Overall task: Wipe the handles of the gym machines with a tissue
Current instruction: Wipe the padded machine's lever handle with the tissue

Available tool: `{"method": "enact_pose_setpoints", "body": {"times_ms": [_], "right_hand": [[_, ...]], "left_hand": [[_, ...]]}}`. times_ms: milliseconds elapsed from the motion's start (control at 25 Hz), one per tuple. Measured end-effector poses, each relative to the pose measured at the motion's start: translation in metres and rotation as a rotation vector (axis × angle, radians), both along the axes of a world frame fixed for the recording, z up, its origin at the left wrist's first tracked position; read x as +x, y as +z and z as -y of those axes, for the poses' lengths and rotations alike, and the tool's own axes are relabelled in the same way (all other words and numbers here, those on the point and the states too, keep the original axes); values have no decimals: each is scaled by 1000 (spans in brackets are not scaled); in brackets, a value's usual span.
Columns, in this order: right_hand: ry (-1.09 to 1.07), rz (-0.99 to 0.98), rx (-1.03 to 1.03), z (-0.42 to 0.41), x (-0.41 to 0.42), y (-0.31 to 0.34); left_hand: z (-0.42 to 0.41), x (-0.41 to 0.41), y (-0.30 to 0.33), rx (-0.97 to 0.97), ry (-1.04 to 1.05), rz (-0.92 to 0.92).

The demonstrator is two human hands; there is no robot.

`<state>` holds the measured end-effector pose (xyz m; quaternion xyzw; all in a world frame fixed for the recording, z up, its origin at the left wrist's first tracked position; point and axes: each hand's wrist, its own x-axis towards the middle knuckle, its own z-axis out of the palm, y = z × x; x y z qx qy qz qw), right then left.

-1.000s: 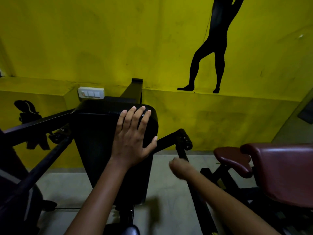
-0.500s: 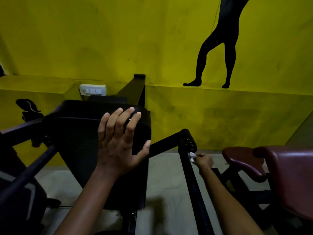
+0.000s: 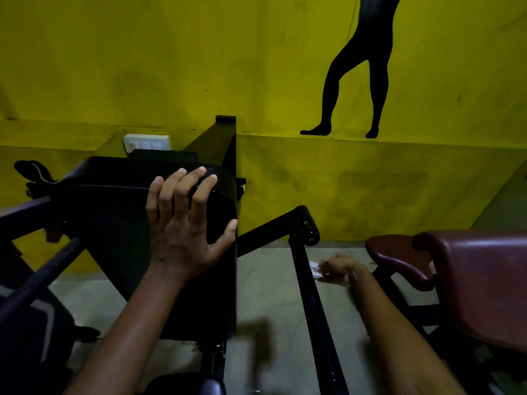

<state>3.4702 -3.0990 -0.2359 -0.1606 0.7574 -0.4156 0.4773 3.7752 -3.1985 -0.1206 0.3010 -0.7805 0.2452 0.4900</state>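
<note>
The wiping step is in hand on the right-side handle bar (image 3: 306, 269) of the machine. Taking the black back pad (image 3: 119, 223) as the landmark: the left hand (image 3: 182, 223) lies spread on the pad's upper right corner, fingers fairly straight over the top edge and thumb against the side, bracing rather than gripping. To the right of the pad, past the black pivot knuckle (image 3: 304, 226) and just below it, the right hand (image 3: 339, 269) is curled round a crumpled white tissue (image 3: 315, 269), which sits pressed against the right side of the bar (the hand is blurred, so exactly how the fingers lie cannot be told). The two hands are well apart. Farther right of the pad stands a maroon seat (image 3: 399, 258).

By my judgement the bar is only partly wiped. The next move calls for running the tissue along the bar's length, keeping it wrapped and pressed firmly.
</note>
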Motion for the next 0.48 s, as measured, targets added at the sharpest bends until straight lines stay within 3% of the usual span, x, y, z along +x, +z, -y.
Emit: {"method": "enact_pose_setpoints", "body": {"times_ms": [120,240,320,480], "right_hand": [[95,58,20,-19,-6,2],[213,-33,103,-32,-6,10],[210,-215,105,-25,-2,20],[160,-876,-35,10,16,22]], "left_hand": [[-4,2,2,41,2,34],[-9,6,4,78,-1,59],[-11,8,6,94,-8,74],[-11,10,6,92,-17,85]]}}
